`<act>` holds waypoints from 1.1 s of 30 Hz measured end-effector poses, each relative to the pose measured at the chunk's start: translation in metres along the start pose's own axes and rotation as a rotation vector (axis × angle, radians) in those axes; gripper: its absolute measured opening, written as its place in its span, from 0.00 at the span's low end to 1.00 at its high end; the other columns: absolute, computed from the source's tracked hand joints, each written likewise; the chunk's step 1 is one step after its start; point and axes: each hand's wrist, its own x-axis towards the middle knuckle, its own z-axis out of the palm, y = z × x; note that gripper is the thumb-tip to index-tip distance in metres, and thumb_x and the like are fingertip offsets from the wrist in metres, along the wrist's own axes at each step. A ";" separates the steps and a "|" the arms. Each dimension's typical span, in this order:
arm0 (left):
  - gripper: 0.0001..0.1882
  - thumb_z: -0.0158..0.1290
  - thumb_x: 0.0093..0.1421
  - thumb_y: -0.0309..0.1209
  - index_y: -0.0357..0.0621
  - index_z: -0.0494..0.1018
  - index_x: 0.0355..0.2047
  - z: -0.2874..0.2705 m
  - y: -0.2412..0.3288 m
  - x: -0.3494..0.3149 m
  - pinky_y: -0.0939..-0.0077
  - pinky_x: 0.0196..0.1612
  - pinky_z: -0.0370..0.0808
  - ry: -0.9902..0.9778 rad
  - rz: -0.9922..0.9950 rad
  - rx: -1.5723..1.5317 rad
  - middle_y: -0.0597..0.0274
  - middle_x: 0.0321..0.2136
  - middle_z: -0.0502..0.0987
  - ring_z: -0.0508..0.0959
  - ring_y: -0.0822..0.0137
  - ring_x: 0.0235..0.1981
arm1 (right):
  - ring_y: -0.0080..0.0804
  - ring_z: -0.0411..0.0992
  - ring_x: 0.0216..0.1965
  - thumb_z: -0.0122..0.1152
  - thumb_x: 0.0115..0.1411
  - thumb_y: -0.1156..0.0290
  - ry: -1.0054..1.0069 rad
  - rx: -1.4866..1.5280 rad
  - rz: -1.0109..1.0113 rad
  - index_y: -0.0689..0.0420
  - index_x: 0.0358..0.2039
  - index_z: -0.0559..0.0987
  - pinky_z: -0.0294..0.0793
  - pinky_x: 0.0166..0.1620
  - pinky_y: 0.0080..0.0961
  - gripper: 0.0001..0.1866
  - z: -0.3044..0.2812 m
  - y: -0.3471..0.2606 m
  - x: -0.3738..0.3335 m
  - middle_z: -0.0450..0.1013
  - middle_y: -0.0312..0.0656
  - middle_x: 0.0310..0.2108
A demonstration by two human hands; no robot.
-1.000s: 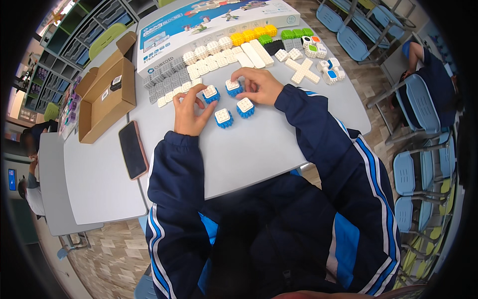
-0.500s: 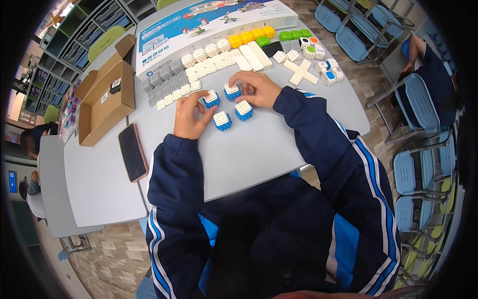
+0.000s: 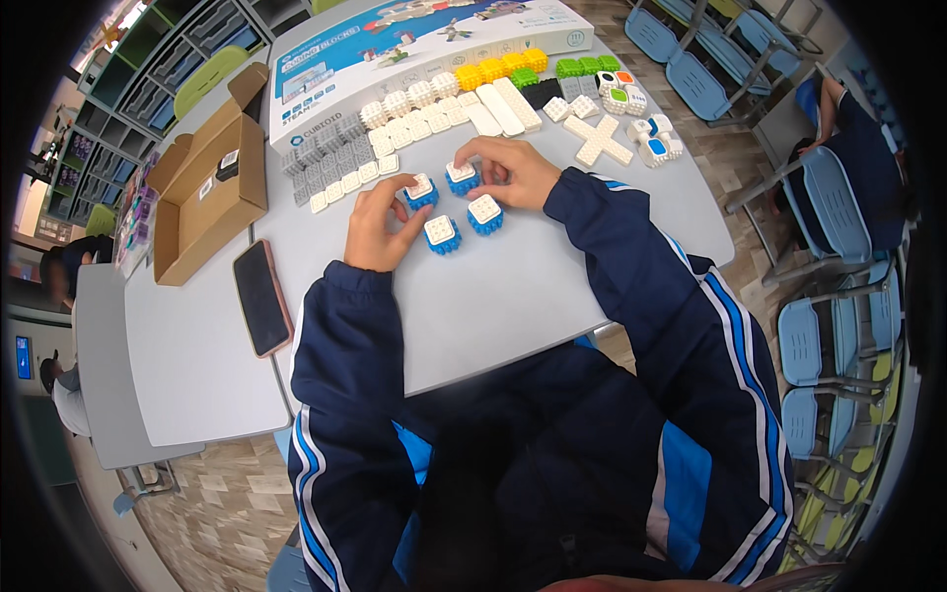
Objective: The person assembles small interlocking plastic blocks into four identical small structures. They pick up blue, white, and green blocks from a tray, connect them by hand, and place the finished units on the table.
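Note:
My left hand (image 3: 378,227) has its fingertips on the white top of a blue toy block (image 3: 422,197), its thumb curved at the near side. Opposite it, my right hand (image 3: 518,174) pinches a second blue block (image 3: 462,185) by its white top, index finger at the far edge and thumb at the right. Both blocks are upright on the table, a small gap between them. Nearer to me stand two more of the same kind, a left blue block (image 3: 442,240) and a right blue block (image 3: 485,219), untouched.
Behind lie rows of grey blocks (image 3: 326,158), white pieces (image 3: 414,128), yellow blocks (image 3: 498,69), and a white cross-shaped piece (image 3: 599,142). A large printed box (image 3: 424,49) stands at the back. To the left are an open cardboard box (image 3: 212,202) and a phone (image 3: 262,298).
Both hands keep their places on the two far blocks. The whole view has shifted very slightly; nothing else has visibly moved.

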 end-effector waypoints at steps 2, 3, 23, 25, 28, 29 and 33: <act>0.25 0.68 0.51 0.24 0.40 0.73 0.49 0.000 0.000 0.000 0.76 0.37 0.73 -0.010 -0.011 -0.010 0.60 0.39 0.80 0.75 0.73 0.25 | 0.27 0.72 0.26 0.72 0.52 0.76 0.004 -0.016 -0.020 0.49 0.52 0.73 0.73 0.33 0.26 0.27 -0.001 0.002 0.000 0.76 0.37 0.41; 0.25 0.68 0.51 0.24 0.40 0.73 0.49 0.000 0.000 -0.001 0.76 0.37 0.73 -0.005 -0.034 -0.022 0.60 0.39 0.80 0.75 0.73 0.25 | 0.27 0.72 0.26 0.72 0.52 0.76 0.006 -0.023 -0.030 0.49 0.52 0.73 0.73 0.33 0.26 0.27 -0.001 0.001 0.000 0.76 0.37 0.42; 0.24 0.66 0.51 0.25 0.44 0.74 0.49 0.002 0.003 0.000 0.72 0.35 0.72 -0.031 -0.139 -0.100 0.62 0.35 0.79 0.72 0.68 0.26 | 0.26 0.72 0.26 0.71 0.52 0.77 -0.011 0.046 0.038 0.49 0.52 0.73 0.73 0.33 0.26 0.26 0.001 -0.002 0.000 0.75 0.38 0.41; 0.25 0.66 0.51 0.25 0.44 0.74 0.50 0.003 0.006 0.001 0.72 0.35 0.72 0.016 -0.133 -0.170 0.62 0.35 0.79 0.72 0.68 0.25 | 0.26 0.72 0.27 0.70 0.52 0.77 -0.002 0.059 0.049 0.49 0.52 0.73 0.73 0.33 0.26 0.27 0.000 -0.005 -0.001 0.75 0.38 0.42; 0.25 0.66 0.51 0.25 0.44 0.74 0.50 0.004 0.009 0.001 0.72 0.35 0.72 0.041 -0.135 -0.212 0.62 0.34 0.78 0.72 0.68 0.25 | 0.26 0.72 0.27 0.70 0.53 0.77 0.008 0.066 0.066 0.49 0.52 0.73 0.73 0.33 0.26 0.27 0.000 -0.008 -0.001 0.75 0.38 0.42; 0.25 0.66 0.51 0.25 0.44 0.74 0.51 0.003 0.010 0.001 0.72 0.35 0.71 0.045 -0.138 -0.215 0.63 0.33 0.78 0.72 0.68 0.25 | 0.26 0.72 0.27 0.70 0.53 0.77 0.005 0.062 0.063 0.49 0.52 0.73 0.73 0.33 0.26 0.26 0.000 -0.007 -0.001 0.75 0.38 0.42; 0.25 0.66 0.51 0.26 0.45 0.73 0.51 0.002 0.004 0.000 0.72 0.34 0.71 -0.035 -0.099 -0.094 0.63 0.31 0.77 0.71 0.68 0.25 | 0.27 0.72 0.27 0.70 0.53 0.76 -0.018 0.018 0.004 0.49 0.52 0.73 0.73 0.33 0.27 0.26 0.000 -0.002 0.000 0.75 0.38 0.41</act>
